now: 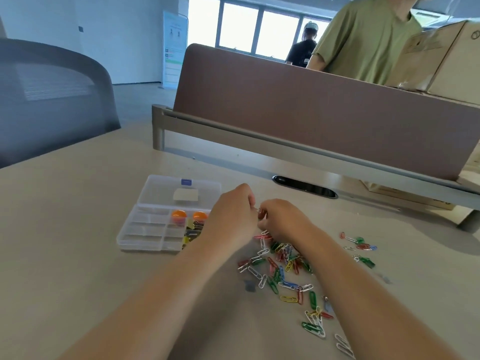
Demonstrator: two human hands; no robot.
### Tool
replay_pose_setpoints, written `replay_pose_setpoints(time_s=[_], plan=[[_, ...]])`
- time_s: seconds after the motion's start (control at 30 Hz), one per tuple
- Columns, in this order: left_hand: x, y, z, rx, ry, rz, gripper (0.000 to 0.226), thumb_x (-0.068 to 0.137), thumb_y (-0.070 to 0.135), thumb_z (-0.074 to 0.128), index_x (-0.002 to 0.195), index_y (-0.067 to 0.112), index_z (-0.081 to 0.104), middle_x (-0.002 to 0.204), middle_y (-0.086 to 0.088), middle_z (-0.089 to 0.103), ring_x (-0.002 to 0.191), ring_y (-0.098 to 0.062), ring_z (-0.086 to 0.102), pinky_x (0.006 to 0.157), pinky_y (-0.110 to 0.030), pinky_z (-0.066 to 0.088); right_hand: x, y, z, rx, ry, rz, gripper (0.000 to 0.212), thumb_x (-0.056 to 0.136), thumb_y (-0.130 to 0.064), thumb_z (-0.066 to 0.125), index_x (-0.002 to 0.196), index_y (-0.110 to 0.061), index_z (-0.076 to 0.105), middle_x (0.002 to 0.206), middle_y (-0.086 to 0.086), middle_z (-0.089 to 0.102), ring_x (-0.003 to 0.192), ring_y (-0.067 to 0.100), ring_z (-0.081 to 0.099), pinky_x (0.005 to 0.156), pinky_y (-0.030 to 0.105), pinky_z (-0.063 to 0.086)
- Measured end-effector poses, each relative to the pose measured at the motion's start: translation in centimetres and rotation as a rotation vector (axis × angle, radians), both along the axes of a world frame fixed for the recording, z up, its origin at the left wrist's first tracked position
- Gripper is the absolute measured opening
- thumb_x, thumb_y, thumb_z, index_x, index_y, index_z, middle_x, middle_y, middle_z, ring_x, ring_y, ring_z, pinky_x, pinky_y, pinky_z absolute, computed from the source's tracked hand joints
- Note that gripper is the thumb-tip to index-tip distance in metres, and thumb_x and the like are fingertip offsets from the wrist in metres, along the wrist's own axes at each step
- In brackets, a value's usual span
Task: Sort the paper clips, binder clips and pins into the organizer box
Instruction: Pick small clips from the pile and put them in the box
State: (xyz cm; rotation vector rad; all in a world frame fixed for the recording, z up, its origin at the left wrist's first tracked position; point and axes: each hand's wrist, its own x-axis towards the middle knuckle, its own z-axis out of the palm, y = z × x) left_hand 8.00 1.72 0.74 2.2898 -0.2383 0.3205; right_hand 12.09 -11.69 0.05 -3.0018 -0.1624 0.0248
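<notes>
Over loose paper clips point(281, 266), our left grip point(233, 219) and right grip point(280, 219) pinch one silvery clip point(259, 210), which could slip and vanish among them.

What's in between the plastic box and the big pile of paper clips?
The left hand and its forearm lie there, over bare table, in the head view.

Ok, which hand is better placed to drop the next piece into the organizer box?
Probably the left hand: it hangs over the right edge of the organizer box, while the right hand sits farther off above the paper clips. Both pinch one small metal piece between them.
</notes>
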Motion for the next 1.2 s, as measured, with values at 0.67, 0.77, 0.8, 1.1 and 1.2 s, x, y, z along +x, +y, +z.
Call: replay_pose_setpoints(time_s=[0.67, 0.77, 0.8, 1.1, 1.2], plan=[[-1.6, 11.3, 3.4, 0.087, 0.101, 0.009, 0.015, 0.089, 0.012, 0.057, 0.084, 0.025, 0.063, 0.105, 0.007, 0.067, 0.088, -0.009, 0.058, 0.074, -0.021, 0.042, -5.0, 7.2, 5.2, 0.241, -0.033, 0.078, 0.018, 0.096, -0.028, 0.06, 0.087, -0.012, 0.059, 0.087, 0.003, 0.068, 0.071, 0.013, 0.057, 0.056, 0.026, 0.038], [-2.2, 13.3, 3.3, 0.119, 0.15, -0.009, 0.019, 0.088, 0.011, 0.059, 0.077, 0.027, 0.061, 0.087, 0.009, 0.062, 0.077, -0.007, 0.056, 0.066, -0.019, 0.043, -4.9, 9.4, 5.3, 0.259, -0.027, 0.128, 0.017, 0.096, -0.027, 0.059, 0.083, -0.018, 0.054, 0.086, 0.0, 0.067, 0.074, 0.012, 0.058, 0.058, 0.026, 0.037], [-2.3, 13.7, 3.2, 0.138, 0.172, -0.02, 0.02, 0.088, 0.011, 0.06, 0.076, 0.027, 0.061, 0.081, 0.009, 0.06, 0.074, -0.008, 0.057, 0.062, -0.018, 0.041, -4.8, 10.0, 5.2, 0.26, -0.022, 0.139, 0.018, 0.097, -0.026, 0.059, 0.081, -0.019, 0.053, 0.087, 0.002, 0.067, 0.076, 0.014, 0.058, 0.058, 0.025, 0.037], [-1.4, 15.3, 1.7, 0.175, 0.277, -0.042, 0.008, 0.085, 0.014, 0.062, 0.079, 0.02, 0.063, 0.07, 0.0, 0.07, 0.06, -0.011, 0.067, 0.061, -0.024, 0.053, -4.3, 13.0, 4.1, 0.245, 0.033, 0.172, 0.004, 0.097, -0.02, 0.058, 0.095, -0.017, 0.058, 0.092, 0.002, 0.063, 0.078, 0.015, 0.056, 0.059, 0.023, 0.039], [-1.0, 15.2, 1.2, 0.173, 0.282, -0.034, 0.011, 0.084, 0.012, 0.059, 0.077, 0.018, 0.065, 0.067, 0.0, 0.07, 0.06, -0.012, 0.068, 0.062, -0.027, 0.056, -4.1, 13.2, 3.8, 0.243, 0.04, 0.182, 0.005, 0.097, -0.02, 0.057, 0.093, -0.018, 0.058, 0.086, -0.002, 0.059, 0.072, 0.011, 0.052, 0.06, 0.023, 0.041]])
